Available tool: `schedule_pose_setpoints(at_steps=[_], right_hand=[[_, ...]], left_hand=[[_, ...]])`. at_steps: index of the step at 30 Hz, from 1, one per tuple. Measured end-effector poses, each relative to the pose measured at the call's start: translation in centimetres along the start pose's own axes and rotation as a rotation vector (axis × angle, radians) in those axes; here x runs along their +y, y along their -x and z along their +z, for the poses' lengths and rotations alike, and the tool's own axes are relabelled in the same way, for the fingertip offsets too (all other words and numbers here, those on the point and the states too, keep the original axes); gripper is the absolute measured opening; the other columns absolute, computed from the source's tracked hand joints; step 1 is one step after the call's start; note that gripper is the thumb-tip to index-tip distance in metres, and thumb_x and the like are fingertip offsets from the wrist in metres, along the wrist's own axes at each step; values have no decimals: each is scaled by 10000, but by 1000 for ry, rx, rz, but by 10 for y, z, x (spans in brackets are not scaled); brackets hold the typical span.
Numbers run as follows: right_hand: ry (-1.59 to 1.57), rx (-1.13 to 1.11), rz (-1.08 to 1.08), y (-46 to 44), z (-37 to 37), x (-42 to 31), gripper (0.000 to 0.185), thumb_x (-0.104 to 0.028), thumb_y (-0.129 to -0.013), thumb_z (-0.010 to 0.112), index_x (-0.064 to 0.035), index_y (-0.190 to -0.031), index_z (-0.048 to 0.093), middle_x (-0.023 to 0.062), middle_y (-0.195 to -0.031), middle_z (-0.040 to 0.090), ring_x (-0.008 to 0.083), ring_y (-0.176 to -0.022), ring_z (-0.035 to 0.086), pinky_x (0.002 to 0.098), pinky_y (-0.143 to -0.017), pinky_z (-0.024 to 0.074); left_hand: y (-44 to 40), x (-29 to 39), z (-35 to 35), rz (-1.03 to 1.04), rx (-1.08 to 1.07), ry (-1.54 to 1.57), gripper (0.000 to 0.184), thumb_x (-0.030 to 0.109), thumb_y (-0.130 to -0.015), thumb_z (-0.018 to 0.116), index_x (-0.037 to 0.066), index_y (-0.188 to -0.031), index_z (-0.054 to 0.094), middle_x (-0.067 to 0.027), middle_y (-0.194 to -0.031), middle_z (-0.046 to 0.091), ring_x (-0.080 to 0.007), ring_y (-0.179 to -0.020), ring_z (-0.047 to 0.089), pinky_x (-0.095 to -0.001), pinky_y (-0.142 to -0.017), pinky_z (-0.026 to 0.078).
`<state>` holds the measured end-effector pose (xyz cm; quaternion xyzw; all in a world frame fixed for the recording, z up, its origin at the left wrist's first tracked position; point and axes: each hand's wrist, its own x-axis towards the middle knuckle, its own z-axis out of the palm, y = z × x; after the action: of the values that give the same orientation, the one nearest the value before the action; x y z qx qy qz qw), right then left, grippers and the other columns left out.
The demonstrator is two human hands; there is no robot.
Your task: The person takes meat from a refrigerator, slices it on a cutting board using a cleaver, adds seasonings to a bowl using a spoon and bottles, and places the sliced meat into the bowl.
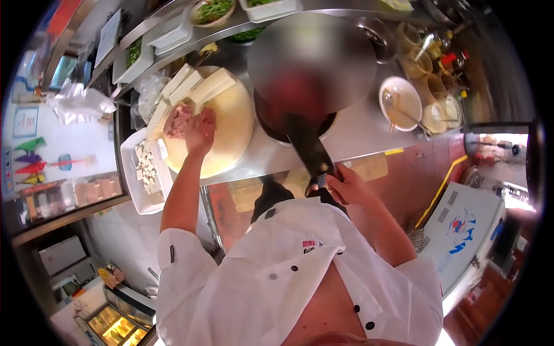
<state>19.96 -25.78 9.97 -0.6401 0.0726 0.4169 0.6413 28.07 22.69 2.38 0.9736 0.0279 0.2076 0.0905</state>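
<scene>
My left hand is on a pile of pink minced meat, its fingers curled over the meat. The pile lies on a round pale cutting board. Several long white tofu blocks rest along the board's far and left edges. My right hand is closed around the end of a long black handle. That handle belongs to a large round metal pan, with a blurred reddish patch in its shiny surface. Beneath the pan shows part of a dark round rim, mostly hidden.
A white tub of small white cubes stands left of the board. Right of the pan are a white bowl with utensils and several seasoning containers. Trays of greens line the metal shelf behind. A white chest stands at right.
</scene>
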Motion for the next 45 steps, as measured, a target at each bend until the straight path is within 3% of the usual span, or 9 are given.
schedule_pose_setpoints(at_steps=[2, 8, 12, 14, 18, 20, 26, 36, 45], right_hand=[[94, 7, 93, -23, 25, -7, 189, -184, -1044, 618, -24, -1062, 519, 56, -771, 609, 120, -593, 564, 289, -520, 468], [37, -17, 28, -91, 93, 24, 205, -197, -1048, 615, -27, -1005, 508, 38, -725, 565, 127, -631, 537, 293, -580, 463], [44, -40, 20, -117, 127, 33, 228, -229, -1053, 612, -44, -964, 512, 32, -725, 557, 125, -623, 517, 291, -581, 445], [-10, 39, 68, -128, 144, 33, 264, -275, -1055, 612, -62, -931, 519, 35, -724, 554, 121, -622, 517, 285, -577, 441], [-74, 43, 38, -161, 156, 49, 279, -300, -1049, 624, -70, -923, 526, 30, -716, 548, 120, -611, 518, 280, -570, 441], [-140, 56, 32, -178, 166, 45, 292, -316, -1040, 637, -71, -924, 528, 25, -701, 541, 120, -595, 518, 283, -559, 444], [-88, 39, 60, -219, 215, 26, 305, -331, -1039, 636, -59, -944, 537, 22, -719, 551, 117, -595, 522, 286, -555, 455], [-141, -106, 16, -212, 309, 51, 331, -309, -1040, 635, -50, -906, 478, 44, -651, 540, 121, -505, 508, 297, -457, 424], [-79, -116, 18, -127, 213, 9, 334, -297, -1021, 650, -42, -911, 463, 56, -684, 539, 142, -541, 513, 329, -483, 446]], left_hand=[[-3, -18, 7, -132, -124, -52, 439, 263, -885, 702, 112, -1287, 613, -170, -1374, 576, -379, -1260, 558, -508, -1022, 475], [20, -75, 95, 95, -313, -45, 551, 439, -941, 611, 138, -1398, 547, -165, -1494, 482, -403, -1350, 468, -528, -1097, 410], [43, -62, 30, 41, -563, 86, 580, 443, -956, 599, 139, -1445, 533, -156, -1536, 450, -419, -1379, 428, -540, -1107, 393], [63, -69, 5, 239, -405, 135, 633, 416, -935, 650, 115, -1474, 509, -174, -1528, 451, -424, -1396, 413, -542, -1134, 367], [78, -84, -11, 212, -255, 200, 730, 410, -890, 720, 93, -1501, 476, -207, -1523, 445, -433, -1417, 391, -562, -1159, 328], [76, -88, 2, -68, -297, 385, 826, 448, -848, 763, 95, -1525, 448, -236, -1532, 424, -440, -1434, 368, -586, -1177, 291], [62, -63, 27, -175, -275, 368, 909, 511, -797, 806, 124, -1535, 444, -235, -1557, 391, -459, -1433, 352, -562, -1190, 285], [83, -69, 46, -344, -60, 474, 512, 252, -887, 732, 20, -1332, 637, -229, -1444, 526, -424, -1327, 508, -488, -1106, 431], [57, 57, 6, -265, 45, 528, 535, 212, -914, 733, 26, -1397, 594, -200, -1514, 466, -377, -1367, 487, -451, -1125, 422]])
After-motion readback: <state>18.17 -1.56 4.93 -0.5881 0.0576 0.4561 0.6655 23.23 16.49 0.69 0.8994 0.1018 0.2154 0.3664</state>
